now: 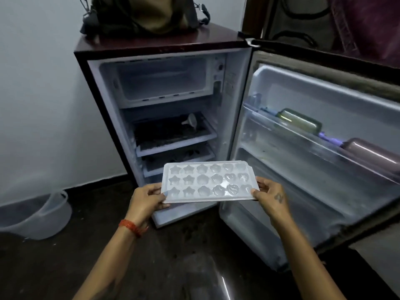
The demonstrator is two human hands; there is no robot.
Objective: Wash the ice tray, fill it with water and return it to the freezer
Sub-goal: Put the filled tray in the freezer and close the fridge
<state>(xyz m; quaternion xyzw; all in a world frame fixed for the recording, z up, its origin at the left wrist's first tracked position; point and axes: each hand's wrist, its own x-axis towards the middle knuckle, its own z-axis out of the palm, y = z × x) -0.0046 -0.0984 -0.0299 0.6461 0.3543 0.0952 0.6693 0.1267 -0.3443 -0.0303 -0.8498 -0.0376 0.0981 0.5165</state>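
A white ice tray with star, flower and heart moulds is held level in front of the open fridge. My left hand grips its left end, thumb on top. My right hand pinches its right end. Several moulds on the right glisten as if they hold water. The freezer compartment at the top of the small fridge stands open and looks bare inside.
The fridge door is swung wide to the right, with bottles on its rack. A bag sits on the fridge top. A clear plastic bucket stands on the dark floor at the left wall.
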